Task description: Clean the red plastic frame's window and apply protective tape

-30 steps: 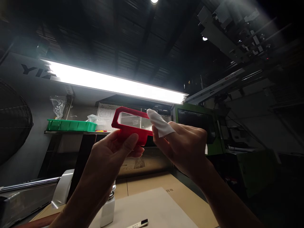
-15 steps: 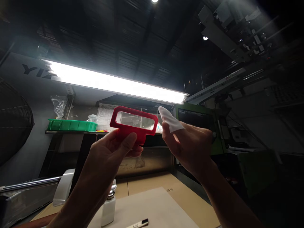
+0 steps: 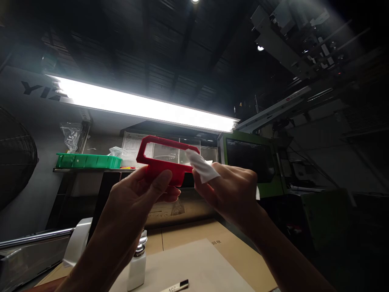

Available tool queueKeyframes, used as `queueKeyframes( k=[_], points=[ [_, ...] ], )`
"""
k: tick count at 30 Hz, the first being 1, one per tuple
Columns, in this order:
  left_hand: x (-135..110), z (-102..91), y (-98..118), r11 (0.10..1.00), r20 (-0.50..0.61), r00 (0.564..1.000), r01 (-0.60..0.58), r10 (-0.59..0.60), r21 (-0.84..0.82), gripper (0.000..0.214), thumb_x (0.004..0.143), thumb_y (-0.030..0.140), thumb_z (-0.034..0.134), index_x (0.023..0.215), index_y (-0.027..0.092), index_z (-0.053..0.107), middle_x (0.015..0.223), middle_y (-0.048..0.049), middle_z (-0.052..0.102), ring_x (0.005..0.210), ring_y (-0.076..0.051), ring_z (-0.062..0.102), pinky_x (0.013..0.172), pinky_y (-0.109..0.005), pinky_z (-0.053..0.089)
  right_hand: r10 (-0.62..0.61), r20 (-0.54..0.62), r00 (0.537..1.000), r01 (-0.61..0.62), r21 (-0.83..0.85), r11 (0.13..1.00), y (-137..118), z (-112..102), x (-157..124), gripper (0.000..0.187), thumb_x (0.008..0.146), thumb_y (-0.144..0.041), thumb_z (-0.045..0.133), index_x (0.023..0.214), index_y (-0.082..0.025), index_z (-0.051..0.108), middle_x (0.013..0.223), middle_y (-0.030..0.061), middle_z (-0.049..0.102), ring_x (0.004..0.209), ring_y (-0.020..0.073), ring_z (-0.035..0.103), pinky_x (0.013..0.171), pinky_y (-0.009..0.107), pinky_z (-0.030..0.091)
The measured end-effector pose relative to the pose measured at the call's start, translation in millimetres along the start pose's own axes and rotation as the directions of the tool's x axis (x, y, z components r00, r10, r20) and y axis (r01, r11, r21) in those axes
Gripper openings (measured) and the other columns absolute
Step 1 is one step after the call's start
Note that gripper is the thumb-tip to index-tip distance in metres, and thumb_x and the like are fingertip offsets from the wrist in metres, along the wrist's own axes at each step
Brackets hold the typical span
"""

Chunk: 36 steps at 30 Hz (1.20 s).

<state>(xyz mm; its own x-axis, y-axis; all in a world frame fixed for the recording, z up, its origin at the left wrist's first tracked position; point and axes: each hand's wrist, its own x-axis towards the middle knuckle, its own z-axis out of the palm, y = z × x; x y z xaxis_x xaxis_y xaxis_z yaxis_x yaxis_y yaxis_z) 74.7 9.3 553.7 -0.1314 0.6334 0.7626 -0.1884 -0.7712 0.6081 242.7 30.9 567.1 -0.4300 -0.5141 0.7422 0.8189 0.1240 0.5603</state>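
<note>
My left hand (image 3: 139, 198) holds up a red plastic frame (image 3: 161, 162) with a clear window, thumb on its lower tab, against the bright tube light. My right hand (image 3: 231, 190) has a white cloth (image 3: 202, 167) wrapped over its forefinger. The cloth tip touches the right end of the frame's clear window. Both hands are raised well above the work table.
A cardboard-covered table (image 3: 237, 255) lies below with a pale sheet (image 3: 194, 263), a white pump bottle (image 3: 137, 263) and a small black-and-white label (image 3: 174, 287). A green tray (image 3: 88, 161) sits on a shelf at the left. A green machine (image 3: 258, 162) stands at the right.
My right hand drew the cloth away from the frame to the right, then came back onto the window's right end. The frame shifted slightly left.
</note>
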Motion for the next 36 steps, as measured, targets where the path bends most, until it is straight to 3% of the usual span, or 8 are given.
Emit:
queueKeyframes(
  k=[7,15,20,24,27,30,32,36],
  points=[
    [-1.0,-3.7,1.0,1.000,0.002,1.000,0.015,-0.015,-0.007,0.023,0.066,0.033,0.077,0.076,0.016,0.066,0.061,0.0033,0.071,0.055,-0.010,0.065,0.059,-0.016,0.054,0.137,-0.003,0.991,-0.137,0.052,0.989,6.7,-3.8,-2.1,0.022,0.091,-0.023,0.049,0.089,-0.013,0.069,0.046,-0.0062,0.049,0.039,0.0047,0.037,0.042,0.021,0.028],
    [2.9,-5.2,-2.8,1.000,0.020,1.000,0.002,-0.002,-0.007,0.026,0.066,0.038,0.077,0.080,0.018,0.068,0.065,0.0020,0.072,0.057,-0.011,0.066,0.058,-0.017,0.054,0.037,-0.024,0.999,-0.033,0.146,0.989,-2.2,-5.0,-6.4,0.025,0.088,-0.024,0.052,0.067,-0.017,0.063,0.045,-0.0069,0.039,0.042,0.0062,0.029,0.043,0.021,0.027],
    [2.2,-7.0,-2.3,1.000,0.025,1.000,0.002,-0.002,0.009,0.025,0.067,0.038,0.076,0.081,0.019,0.067,0.064,0.0027,0.070,0.059,-0.011,0.064,0.060,-0.018,0.054,-0.019,0.015,1.000,0.017,0.140,0.990,-3.6,-0.9,-9.0,0.020,0.088,-0.028,0.053,0.080,-0.018,0.069,0.048,-0.0072,0.037,0.044,0.0072,0.025,0.043,0.023,0.023],
    [2.3,-8.9,-2.7,1.000,0.030,1.000,-0.004,0.003,0.022,0.025,0.067,0.036,0.076,0.079,0.018,0.066,0.063,0.0019,0.070,0.060,-0.011,0.063,0.060,-0.018,0.053,-0.028,0.044,0.999,0.016,0.255,0.967,-5.2,-0.4,-12.7,0.019,0.087,-0.027,0.053,0.085,-0.019,0.070,0.047,-0.0080,0.036,0.042,0.0068,0.025,0.042,0.022,0.025],
    [2.0,-10.2,-2.8,0.999,0.014,1.000,0.004,-0.004,0.032,0.027,0.067,0.038,0.076,0.082,0.017,0.065,0.061,0.0023,0.069,0.060,-0.011,0.062,0.060,-0.018,0.053,0.082,0.060,0.995,-0.100,0.444,0.890,-7.2,-5.1,-16.0,0.017,0.086,-0.022,0.055,0.076,-0.017,0.068,0.044,-0.0083,0.038,0.040,0.0059,0.027,0.040,0.022,0.027],
    [0.5,-11.4,-2.0,0.999,0.001,1.000,0.005,-0.005,0.040,0.026,0.069,0.038,0.074,0.081,0.017,0.064,0.062,0.0024,0.069,0.060,-0.011,0.063,0.060,-0.019,0.053,0.232,0.168,0.958,-0.284,0.673,0.683,-8.7,-11.3,-19.6,0.020,0.088,-0.024,0.053,0.080,-0.015,0.070,0.052,-0.0034,0.056,0.043,0.0067,0.043,0.043,0.021,0.038],
    [-0.6,-11.9,-1.4,0.999,-0.007,1.000,0.008,-0.008,0.040,0.025,0.069,0.036,0.074,0.080,0.017,0.063,0.062,0.0023,0.069,0.060,-0.011,0.063,0.060,-0.019,0.052,0.290,0.229,0.929,-0.362,0.716,0.597,-9.2,-13.1,-21.9,0.021,0.089,-0.026,0.052,0.089,-0.015,0.070,0.066,0.0013,0.066,0.050,0.0085,0.053,0.048,0.022,0.045],
    [-0.9,-11.5,-1.8,0.998,0.011,1.000,0.013,-0.014,0.056,0.026,0.069,0.036,0.074,0.082,0.017,0.064,0.062,0.0017,0.069,0.060,-0.012,0.063,0.060,-0.020,0.052,0.268,0.180,0.947,-0.322,0.586,0.744,-8.8,-8.9,-22.3,0.023,0.089,-0.025,0.052,0.102,-0.015,0.069,0.058,-0.0014,0.062,0.043,0.0068,0.045,0.043,0.021,0.039]
  ],
)
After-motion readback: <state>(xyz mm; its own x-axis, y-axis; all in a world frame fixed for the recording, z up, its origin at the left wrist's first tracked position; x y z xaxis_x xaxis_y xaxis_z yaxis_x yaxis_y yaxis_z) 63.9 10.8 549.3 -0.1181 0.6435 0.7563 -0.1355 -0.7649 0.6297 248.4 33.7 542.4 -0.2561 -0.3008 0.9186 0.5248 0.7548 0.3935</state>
